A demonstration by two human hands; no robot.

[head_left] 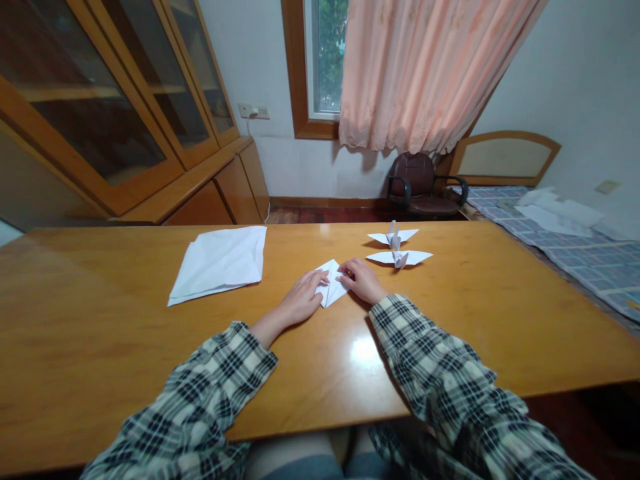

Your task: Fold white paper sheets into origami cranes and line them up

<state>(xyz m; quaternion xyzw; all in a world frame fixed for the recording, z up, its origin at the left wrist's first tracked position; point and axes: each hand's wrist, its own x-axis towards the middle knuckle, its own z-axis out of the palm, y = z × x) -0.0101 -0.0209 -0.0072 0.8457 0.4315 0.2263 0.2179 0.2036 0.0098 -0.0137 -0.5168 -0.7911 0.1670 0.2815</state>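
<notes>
A small folded white paper lies flat near the middle of the wooden table. My left hand rests on its left side, fingers stretched flat on it. My right hand presses its right edge with curled fingertips. Both arms wear plaid sleeves. Two finished white paper cranes stand just beyond my right hand: a nearer crane and a farther crane.
A stack of white paper sheets lies on the table to the left. Behind the table are a wooden glass-door cabinet, a dark office chair, a pink curtain and a bed at the right.
</notes>
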